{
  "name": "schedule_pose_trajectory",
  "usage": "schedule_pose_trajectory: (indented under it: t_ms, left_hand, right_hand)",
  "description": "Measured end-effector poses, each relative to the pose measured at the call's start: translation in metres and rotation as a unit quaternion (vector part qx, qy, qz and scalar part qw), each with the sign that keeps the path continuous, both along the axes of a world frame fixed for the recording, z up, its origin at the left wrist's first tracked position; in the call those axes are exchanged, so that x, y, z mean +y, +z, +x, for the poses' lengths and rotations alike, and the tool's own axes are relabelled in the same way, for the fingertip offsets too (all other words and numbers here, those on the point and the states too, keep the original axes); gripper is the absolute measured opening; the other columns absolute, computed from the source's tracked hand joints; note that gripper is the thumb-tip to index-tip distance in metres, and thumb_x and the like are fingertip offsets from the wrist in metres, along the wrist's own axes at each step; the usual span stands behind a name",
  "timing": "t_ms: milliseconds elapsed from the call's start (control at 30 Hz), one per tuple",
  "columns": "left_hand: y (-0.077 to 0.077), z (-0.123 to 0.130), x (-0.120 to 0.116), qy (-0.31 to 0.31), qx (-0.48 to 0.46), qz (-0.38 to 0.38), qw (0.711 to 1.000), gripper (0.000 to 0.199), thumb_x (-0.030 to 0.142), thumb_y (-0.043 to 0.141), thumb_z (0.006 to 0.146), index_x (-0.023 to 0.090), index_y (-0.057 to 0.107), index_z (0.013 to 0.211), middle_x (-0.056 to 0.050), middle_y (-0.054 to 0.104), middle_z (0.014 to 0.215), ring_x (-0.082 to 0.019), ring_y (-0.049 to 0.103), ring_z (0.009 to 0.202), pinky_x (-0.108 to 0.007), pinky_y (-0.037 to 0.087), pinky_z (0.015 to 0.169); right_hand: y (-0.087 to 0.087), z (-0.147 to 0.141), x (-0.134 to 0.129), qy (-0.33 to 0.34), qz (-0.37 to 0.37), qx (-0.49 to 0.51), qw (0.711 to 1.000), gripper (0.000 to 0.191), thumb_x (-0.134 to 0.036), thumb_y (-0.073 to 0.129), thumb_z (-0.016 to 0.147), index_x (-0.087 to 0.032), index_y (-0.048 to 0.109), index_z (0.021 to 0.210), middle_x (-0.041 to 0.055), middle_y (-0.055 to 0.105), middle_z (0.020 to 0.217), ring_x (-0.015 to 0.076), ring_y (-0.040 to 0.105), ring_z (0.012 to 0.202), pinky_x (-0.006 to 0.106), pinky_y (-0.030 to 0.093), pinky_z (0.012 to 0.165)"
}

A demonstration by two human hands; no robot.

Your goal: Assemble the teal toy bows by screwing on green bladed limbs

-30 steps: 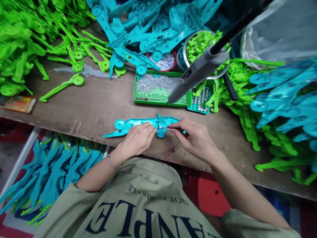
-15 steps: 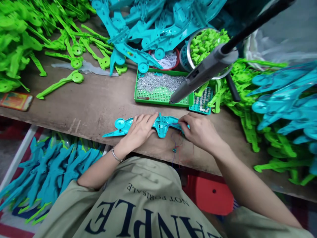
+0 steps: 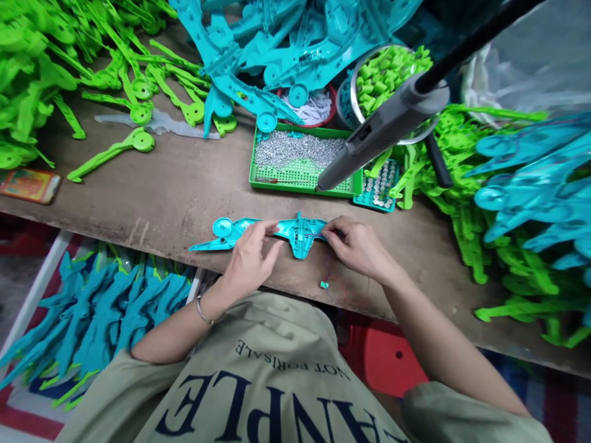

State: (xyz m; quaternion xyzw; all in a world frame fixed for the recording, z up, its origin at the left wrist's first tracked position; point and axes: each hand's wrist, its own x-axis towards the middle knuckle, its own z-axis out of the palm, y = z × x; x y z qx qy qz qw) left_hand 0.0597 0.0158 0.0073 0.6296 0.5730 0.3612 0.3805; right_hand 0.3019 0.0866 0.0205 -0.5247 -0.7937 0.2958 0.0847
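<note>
A turquoise plastic shell (image 3: 302,237), long and wing-like with a round disc toward its left end, lies flat near the table's front edge. My left hand (image 3: 253,257) rests over its left half, thumb and fingers apart, not gripping it. At the shell's right arm, my right hand (image 3: 357,243) pinches thin wires (image 3: 314,235) running along the central cavity. Its fingers hide most of the right arm. Loose red and blue wires hang below that hand, with a small green piece (image 3: 324,285) on the tabletop.
Beyond the shell stands a green tray (image 3: 286,184) of small screws, beside a teal tray (image 3: 381,191) of round metal pieces. A grey hanging screwdriver (image 3: 383,135) slants above them. Green and turquoise parts are heaped left, right and behind. A phone-like item (image 3: 30,186) lies left.
My left hand has loosened from the shell, its thumb and fingers spreading apart. My right hand has slid left toward the shell's centre, and the small green piece has shifted slightly.
</note>
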Motion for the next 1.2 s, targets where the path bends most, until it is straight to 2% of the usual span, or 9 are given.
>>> schedule_pose_trajectory:
  t_ms: [67,133,200,267,400,633,867,1067,1200]
  left_hand:
    - [-0.002,0.008,-0.015,0.045,-0.164,-0.137,0.976,0.035,0.026,0.066,0.093,0.017,0.056,0.125,-0.014,0.071,0.118,-0.023,0.071,0.104,-0.044,0.057,0.094]
    - [-0.006,0.019,-0.023,0.102,-0.313,-0.236,0.914,0.042,0.028,0.073,0.087,0.018,0.055,0.123,-0.014,0.07,0.123,-0.023,0.072,0.108,-0.042,0.055,0.099]
    - [-0.007,0.031,-0.023,0.169,-0.408,-0.275,0.854,0.047,0.029,0.079,0.082,0.019,0.056,0.121,-0.013,0.069,0.126,-0.022,0.07,0.115,-0.039,0.053,0.102]
    - [-0.005,0.042,-0.018,0.21,-0.442,-0.281,0.825,0.044,0.033,0.083,0.079,0.019,0.059,0.114,-0.01,0.071,0.122,-0.021,0.069,0.114,-0.035,0.055,0.097]
    - [0.004,0.052,-0.006,0.185,-0.427,-0.29,0.836,0.038,0.045,0.083,0.079,0.017,0.063,0.096,-0.007,0.074,0.105,-0.019,0.071,0.098,-0.029,0.056,0.082]
    - [-0.001,0.054,-0.002,0.197,-0.432,-0.281,0.834,0.041,0.043,0.085,0.077,0.02,0.055,0.092,0.0,0.072,0.084,-0.017,0.07,0.08,-0.035,0.058,0.079]
    - [-0.007,0.056,-0.003,0.188,-0.468,-0.265,0.822,0.039,0.036,0.085,0.077,0.019,0.054,0.093,0.001,0.072,0.081,-0.015,0.07,0.076,-0.033,0.058,0.079]
    - [-0.006,0.057,-0.003,0.189,-0.478,-0.269,0.815,0.038,0.031,0.085,0.08,0.019,0.054,0.099,0.001,0.072,0.082,-0.014,0.071,0.08,-0.032,0.058,0.083]
    - [-0.011,0.054,-0.004,0.167,-0.46,-0.271,0.829,0.041,0.038,0.086,0.079,0.018,0.055,0.096,0.0,0.072,0.082,-0.015,0.072,0.08,-0.031,0.059,0.083]
  right_hand:
    - [-0.001,0.002,-0.001,-0.005,-0.006,0.016,1.0,0.02,-0.025,0.051,0.093,-0.019,0.069,0.087,0.0093,0.074,0.089,0.0223,0.067,0.079,0.034,0.047,0.074]
    - [-0.003,0.004,-0.002,-0.008,-0.015,0.028,0.999,0.02,-0.027,0.051,0.094,-0.019,0.069,0.088,0.0094,0.074,0.09,0.0226,0.067,0.08,0.034,0.048,0.075]
    - [-0.004,0.005,-0.003,-0.01,-0.023,0.036,0.999,0.02,-0.029,0.051,0.095,-0.02,0.068,0.088,0.0096,0.074,0.091,0.023,0.067,0.081,0.035,0.048,0.075]
    - [-0.006,0.006,-0.004,-0.013,-0.025,0.039,0.999,0.021,-0.03,0.05,0.096,-0.02,0.067,0.089,0.0099,0.074,0.092,0.0236,0.068,0.083,0.035,0.048,0.076]
    - [-0.003,0.007,-0.009,-0.016,-0.014,0.056,0.998,0.021,-0.031,0.049,0.097,-0.021,0.066,0.089,0.0091,0.073,0.092,0.0232,0.067,0.083,0.035,0.048,0.076]
    - [0.005,0.009,-0.018,-0.006,-0.008,0.091,0.996,0.019,-0.03,0.048,0.098,-0.022,0.063,0.089,0.0072,0.07,0.09,0.0212,0.065,0.081,0.034,0.047,0.075]
    - [0.005,0.006,-0.021,-0.002,-0.002,0.051,0.999,0.019,-0.027,0.046,0.099,-0.02,0.062,0.091,0.0096,0.067,0.095,0.023,0.064,0.086,0.036,0.047,0.078]
    - [0.003,-0.002,-0.026,-0.017,0.024,0.006,1.0,0.02,-0.029,0.048,0.1,-0.021,0.066,0.094,0.0097,0.064,0.1,0.0238,0.064,0.086,0.035,0.048,0.073]
    - [-0.001,-0.01,-0.031,-0.033,0.036,-0.012,0.999,0.021,-0.028,0.049,0.101,-0.02,0.068,0.097,0.0096,0.062,0.1,0.0232,0.064,0.085,0.035,0.048,0.073]
